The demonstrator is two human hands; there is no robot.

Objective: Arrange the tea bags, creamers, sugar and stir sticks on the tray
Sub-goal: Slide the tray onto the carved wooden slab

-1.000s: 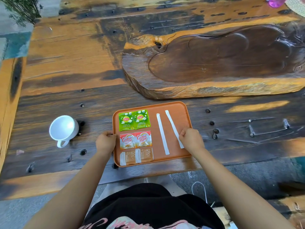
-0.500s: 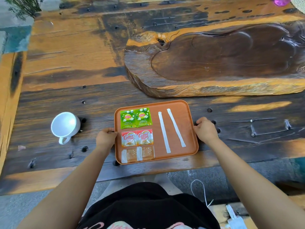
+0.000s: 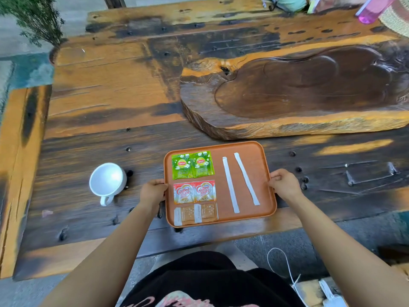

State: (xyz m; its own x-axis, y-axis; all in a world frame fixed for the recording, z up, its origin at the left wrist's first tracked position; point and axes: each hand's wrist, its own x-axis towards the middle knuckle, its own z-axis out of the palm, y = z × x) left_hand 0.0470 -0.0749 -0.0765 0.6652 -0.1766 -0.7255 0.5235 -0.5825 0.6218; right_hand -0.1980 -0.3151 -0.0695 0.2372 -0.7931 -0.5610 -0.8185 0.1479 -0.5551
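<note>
An orange tray [image 3: 254,151] lies on the dark wooden table near its front edge. On its left side sit two green tea bags [image 3: 192,165], below them two red-and-white creamer packets [image 3: 194,192], and at the bottom two brown sugar packets [image 3: 195,214]. Two white wrapped stir sticks [image 3: 239,181] lie lengthwise on the right half. My left hand [image 3: 152,191] grips the tray's left rim. My right hand [image 3: 284,183] grips its right rim.
A white cup [image 3: 107,181] lies tilted on the table left of the tray. A large carved wooden slab [image 3: 298,91] sits behind the tray. A pink bottle [image 3: 371,9] and a woven item stand at the far right corner. A plant stands at the far left.
My right hand moved off the stir sticks to the tray's right rim. The tray has turned slightly and now sits between both hands.
</note>
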